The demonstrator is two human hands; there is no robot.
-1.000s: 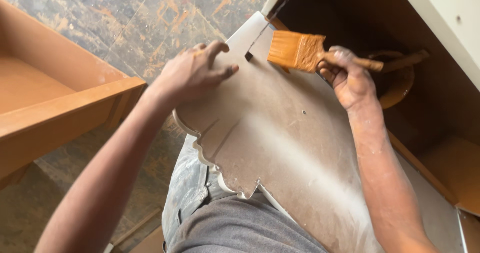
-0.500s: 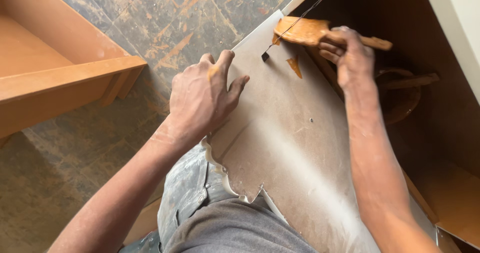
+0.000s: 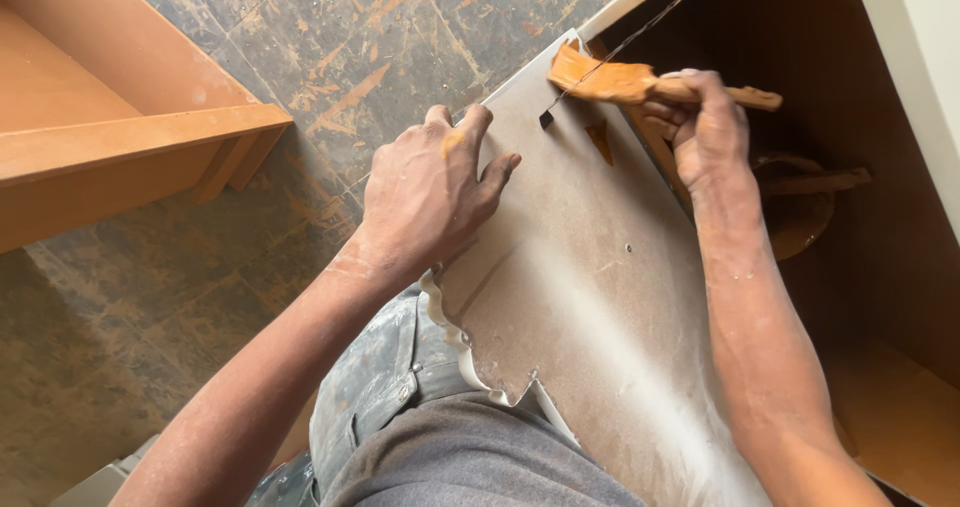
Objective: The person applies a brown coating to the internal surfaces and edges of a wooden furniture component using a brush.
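A flat brown board point(image 3: 590, 297) with a scalloped white edge rests across my lap. My left hand point(image 3: 430, 192) presses palm-down on its left edge, fingers spread. My right hand point(image 3: 705, 122) grips the wooden handle of a paintbrush point(image 3: 620, 82) whose bristles carry orange-brown paint at the board's far corner. A small orange smear point(image 3: 600, 139) lies on the board just below the bristles.
An orange-brown wooden cabinet piece point(image 3: 120, 137) stands at the left on the worn patterned floor point(image 3: 330, 57). To the right is a dark brown cabinet interior with a round paint tin point(image 3: 800, 217) and a stick across it. A pale panel point(image 3: 920, 47) runs along the top right.
My left hand slid down the board's left edge toward me. The brush moved to the board's far corner and left an orange smear there. The view shifted slightly.
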